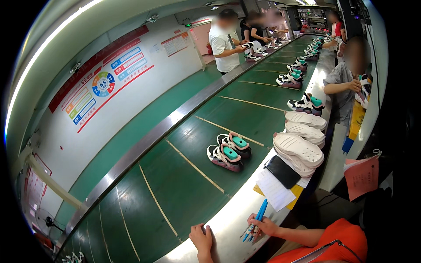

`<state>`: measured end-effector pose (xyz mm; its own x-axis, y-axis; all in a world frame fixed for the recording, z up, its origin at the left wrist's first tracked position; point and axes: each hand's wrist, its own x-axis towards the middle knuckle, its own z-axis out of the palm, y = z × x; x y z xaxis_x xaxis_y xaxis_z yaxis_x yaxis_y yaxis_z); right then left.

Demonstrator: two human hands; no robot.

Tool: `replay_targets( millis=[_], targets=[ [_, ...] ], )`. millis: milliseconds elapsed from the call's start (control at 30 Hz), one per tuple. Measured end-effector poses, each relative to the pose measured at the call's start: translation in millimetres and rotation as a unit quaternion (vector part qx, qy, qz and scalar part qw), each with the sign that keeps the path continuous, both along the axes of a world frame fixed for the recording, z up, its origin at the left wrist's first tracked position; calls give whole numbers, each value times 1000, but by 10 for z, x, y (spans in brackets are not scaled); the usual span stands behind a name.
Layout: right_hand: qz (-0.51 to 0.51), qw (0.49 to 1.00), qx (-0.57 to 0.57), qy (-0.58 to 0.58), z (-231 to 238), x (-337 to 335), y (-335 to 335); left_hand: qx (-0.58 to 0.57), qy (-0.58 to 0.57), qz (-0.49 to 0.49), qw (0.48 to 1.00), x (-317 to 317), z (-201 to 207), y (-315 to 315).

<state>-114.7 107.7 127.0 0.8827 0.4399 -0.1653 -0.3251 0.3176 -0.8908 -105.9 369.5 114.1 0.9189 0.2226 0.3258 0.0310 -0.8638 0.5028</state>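
- Pens (262,210), blue ones, are in the right hand (264,226), tilted, with the upper ends toward the papers and the lower ends just over the shiny metal edge (234,219) of the line. Looks like a couple of them, can't swear to the count.
- Right-hand fingers are wrapped round the pens, pinching them against the thumb.
- Left hand (201,239) is at the same metal edge, right by the green belt (184,193). Fingers bent and close together, but I can't tell if they're pressed tight.
- Pair of shoes (224,163) sits on the belt ahead of the hands, side by side, white, black and pinkish with teal inserts.
- Just past the right hand: white paper (275,191) over something yellow (296,196), then a flat black case or phone (282,172).
- Behind that, pale soles (296,148) are piled along the edge, and more shoes (291,80) run up the belt.
- Pink sheet (362,179) hangs off to the right.
- Co-worker in grey (340,81) on the right has a hand on a shoe (365,91); someone in a white shirt (221,41) across the belt is handling one too.
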Motion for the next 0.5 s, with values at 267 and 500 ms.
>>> replay_targets(
  millis=[267,500],
  targets=[
    [3,1000,-1,11,-9,-10,-3,2,-5,-2,1000,-14,27,-39],
    [12,1000,8,14,42,-11,9,12,2,-1,1000,-33,4,4]
  ],
)
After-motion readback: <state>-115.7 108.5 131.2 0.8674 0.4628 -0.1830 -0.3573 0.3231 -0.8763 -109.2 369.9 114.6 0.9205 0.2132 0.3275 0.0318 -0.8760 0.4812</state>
